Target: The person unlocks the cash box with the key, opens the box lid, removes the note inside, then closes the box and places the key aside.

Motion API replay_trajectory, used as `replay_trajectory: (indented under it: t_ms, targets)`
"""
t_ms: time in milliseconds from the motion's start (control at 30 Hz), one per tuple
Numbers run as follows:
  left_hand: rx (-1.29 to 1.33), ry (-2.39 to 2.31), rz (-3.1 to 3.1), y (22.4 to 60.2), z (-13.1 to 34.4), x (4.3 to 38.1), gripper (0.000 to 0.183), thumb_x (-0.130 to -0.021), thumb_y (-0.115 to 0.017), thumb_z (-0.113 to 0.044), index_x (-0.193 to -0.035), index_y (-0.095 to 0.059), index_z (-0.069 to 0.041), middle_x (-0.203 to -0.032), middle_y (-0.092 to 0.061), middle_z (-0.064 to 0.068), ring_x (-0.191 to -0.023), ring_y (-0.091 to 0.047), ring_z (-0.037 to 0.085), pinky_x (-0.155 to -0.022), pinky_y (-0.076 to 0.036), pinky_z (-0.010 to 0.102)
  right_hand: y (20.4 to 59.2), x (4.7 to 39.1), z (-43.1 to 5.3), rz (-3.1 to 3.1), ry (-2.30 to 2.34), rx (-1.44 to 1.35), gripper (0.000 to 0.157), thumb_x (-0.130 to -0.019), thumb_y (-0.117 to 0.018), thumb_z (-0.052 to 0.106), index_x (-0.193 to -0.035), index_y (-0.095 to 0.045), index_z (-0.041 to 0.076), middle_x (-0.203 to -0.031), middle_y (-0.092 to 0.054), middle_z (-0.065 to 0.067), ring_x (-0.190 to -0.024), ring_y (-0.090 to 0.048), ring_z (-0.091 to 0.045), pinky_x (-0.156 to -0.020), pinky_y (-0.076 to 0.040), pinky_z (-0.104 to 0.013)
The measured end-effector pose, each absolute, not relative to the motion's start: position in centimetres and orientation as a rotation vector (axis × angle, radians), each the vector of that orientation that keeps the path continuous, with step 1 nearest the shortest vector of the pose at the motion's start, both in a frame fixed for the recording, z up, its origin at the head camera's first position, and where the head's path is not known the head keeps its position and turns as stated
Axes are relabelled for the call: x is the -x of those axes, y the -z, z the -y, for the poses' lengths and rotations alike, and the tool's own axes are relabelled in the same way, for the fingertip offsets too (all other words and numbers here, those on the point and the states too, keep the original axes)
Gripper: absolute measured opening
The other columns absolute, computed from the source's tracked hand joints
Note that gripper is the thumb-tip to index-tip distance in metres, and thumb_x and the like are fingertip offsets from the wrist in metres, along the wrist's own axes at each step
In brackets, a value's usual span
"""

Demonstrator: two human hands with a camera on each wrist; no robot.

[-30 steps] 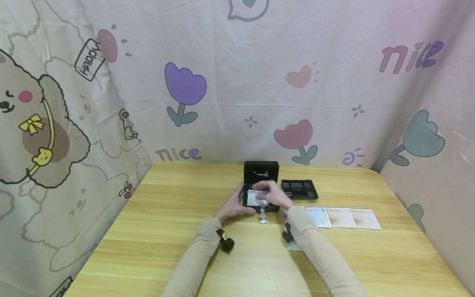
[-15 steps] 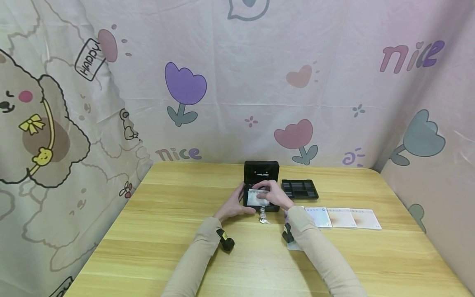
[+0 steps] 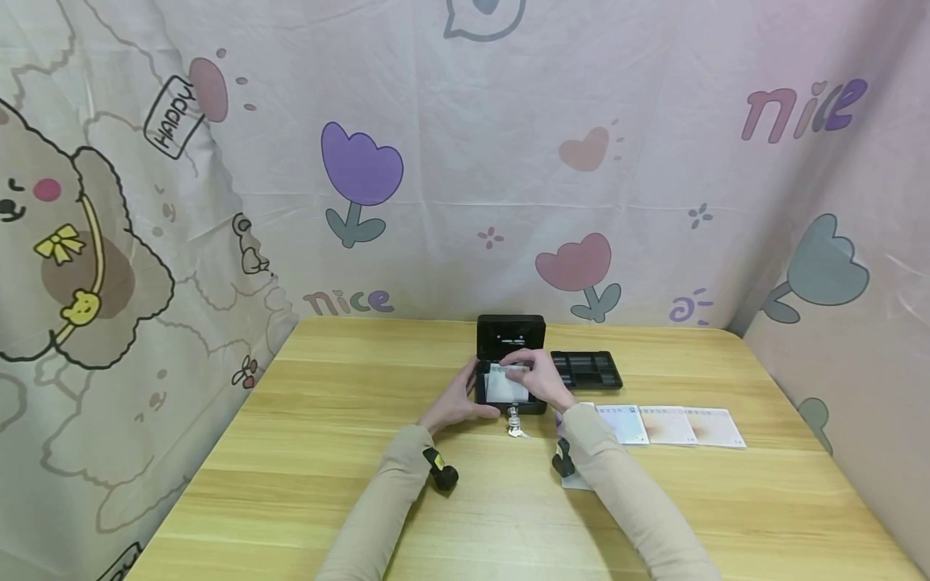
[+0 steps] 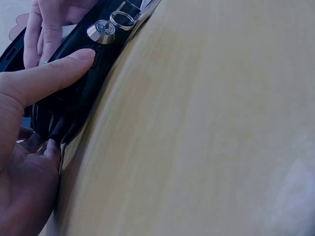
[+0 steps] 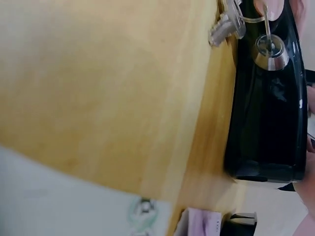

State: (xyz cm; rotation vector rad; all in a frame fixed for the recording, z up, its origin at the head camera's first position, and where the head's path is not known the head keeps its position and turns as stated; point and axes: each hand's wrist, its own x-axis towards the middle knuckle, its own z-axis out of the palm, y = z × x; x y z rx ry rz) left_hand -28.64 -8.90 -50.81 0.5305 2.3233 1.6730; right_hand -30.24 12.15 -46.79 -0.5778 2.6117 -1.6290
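A small black cash box stands with its lid raised. Keys hang on a ring from the lock in its front. My left hand grips the box's left front corner, its thumb lying along the front wall in the left wrist view. Over the box's right half, my right hand pinches the upper right part of a pale banknote inside. Another note's edge shows under it at the left. In the left wrist view the right fingers reach behind the front wall.
A black compartment tray lies right of the box. Several banknotes overlap in a row across the table's right side. Another pale note lies partly under the right forearm. A patterned cloth hangs behind the table.
My right hand has moved slightly up and back with the banknote, which now sits a little farther from the box's front. The left hand and box have stayed put.
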Motion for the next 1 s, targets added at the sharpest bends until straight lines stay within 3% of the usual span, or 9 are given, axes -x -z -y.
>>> replay_trajectory:
  t_ms: [167, 300, 767, 867, 1000]
  targets:
    - [-0.520, -1.668, -2.330, 50.8, 8.9, 28.6, 0.123, -0.074, -0.089, -0.014, -0.161, -0.003, 0.001, -0.170, -0.003, 0.022, -0.155, -0.017, 0.041, -0.129, -0.020, 0.048, 46.2, 30.0, -12.0, -2.625, 1.729, 0.555, 0.020, -0.089, -0.069, -0.001, -0.108, -0.077, 0.004, -0.122, -0.072, -0.016, -0.120, -0.062, -0.033, -0.103, -0.052, -0.046]
    - [-0.511, -1.675, -2.327, 50.6, 8.9, 28.5, 0.122, -0.074, -0.088, -0.014, -0.160, -0.003, 0.002, -0.169, -0.002, 0.023, -0.155, -0.016, 0.041, -0.129, -0.019, 0.049, 45.3, 29.5, -11.9, -2.623, 1.749, 0.560, 0.021, -0.091, -0.068, 0.001, -0.110, -0.076, 0.005, -0.125, -0.071, -0.016, -0.124, -0.061, -0.034, -0.108, -0.049, -0.053]
    - [-0.518, -1.689, -2.308, 50.7, 8.9, 28.6, 0.124, -0.071, -0.089, -0.011, -0.160, -0.003, 0.002, -0.170, -0.003, 0.022, -0.156, -0.016, 0.040, -0.129, -0.018, 0.048, 43.6, 26.7, -13.6, -2.642, 1.742, 0.537, 0.023, -0.093, -0.070, 0.010, -0.115, -0.075, 0.008, -0.123, -0.073, -0.011, -0.123, -0.062, -0.031, -0.109, -0.049, -0.053]
    - [-0.518, -1.689, -2.306, 50.8, 8.9, 28.6, 0.124, -0.072, -0.089, -0.010, -0.160, -0.003, 0.001, -0.170, -0.002, 0.022, -0.156, -0.016, 0.040, -0.129, -0.018, 0.048, 43.3, 25.9, -14.1, -2.642, 1.752, 0.557, 0.021, -0.092, -0.071, 0.012, -0.113, -0.076, 0.008, -0.121, -0.074, -0.012, -0.118, -0.064, -0.028, -0.104, -0.051, -0.046]
    - [-0.516, -1.691, -2.305, 50.8, 8.9, 28.6, 0.124, -0.072, -0.089, -0.012, -0.160, -0.003, 0.002, -0.170, -0.002, 0.022, -0.156, -0.016, 0.041, -0.129, -0.018, 0.049, 43.2, 25.0, -15.0, -2.641, 1.776, 0.571, 0.020, -0.091, -0.073, 0.012, -0.110, -0.077, 0.008, -0.118, -0.076, -0.012, -0.107, -0.066, -0.014, -0.092, -0.052, -0.024]
